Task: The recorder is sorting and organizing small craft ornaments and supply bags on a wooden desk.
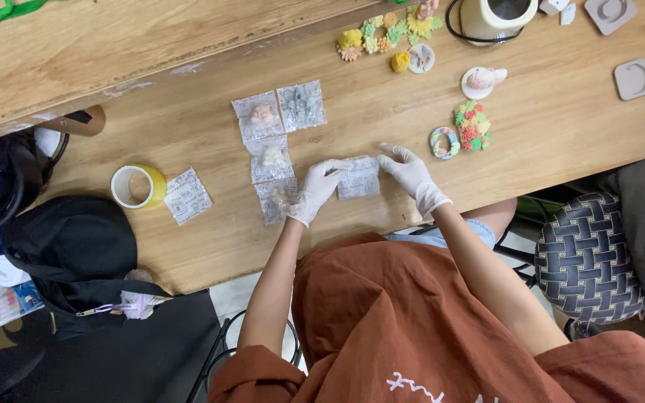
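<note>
Both my hands wear white gloves and hold a small clear plastic packet (358, 177) flat on the wooden table (546, 149). My left hand (315, 190) pinches its left edge and my right hand (412, 173) pinches its right edge. Left of my left hand lie several filled clear packets: one with a pinkish piece (257, 116), one with a pale bluish piece (301, 105), one with a cream piece (270, 159), and one partly under my left hand (275, 198).
A yellow tape roll (136, 186) and a printed packet (187, 196) lie at the left. Colourful small flower-shaped pieces (386, 33) and a red-green cluster (472, 125) sit further back. A cream pot (494, 16), grey moulds (633, 78), a black bag (76, 250) and a woven stool (584, 257) surround the table.
</note>
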